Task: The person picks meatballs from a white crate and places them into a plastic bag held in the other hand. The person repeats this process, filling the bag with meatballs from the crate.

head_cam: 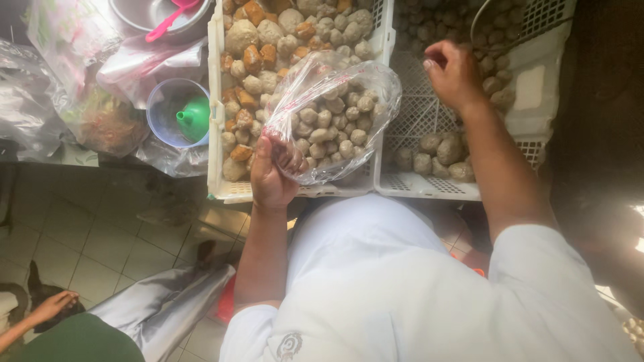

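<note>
Pale floor tiles (100,248) show below two white slatted crates set side by side, seen from above. Over their meeting edge hangs a clear plastic bag (332,117), its long axis slanting from the pinched mouth at lower left up to its rounded bottom at upper right. It is about half full of grey-brown meatballs (335,124).

The left hand (272,174) grips the bag's mouth, fingers curled shut around the gathered plastic, thumb on top. The right hand (456,74) is in the right crate (429,184), fingers bent inward and loosely closed; whether it has hold of a meatball cannot be told.

The left crate (218,134) is heaped with pale meatballs mixed with orange-brown fried pieces (253,59). The right crate holds darker meatballs along its far end, with a small cluster (436,157) at the near edge and bare mesh between. A metal bowl's rim (477,23) juts in at its top.

Left of the crates a blue tub (164,110) holds a green funnel (194,119). Beyond it is a metal pot (144,13) with a pink spoon (171,17), with crumpled plastic bags (67,47) around. Another person's hand (54,305) shows at lower left.
</note>
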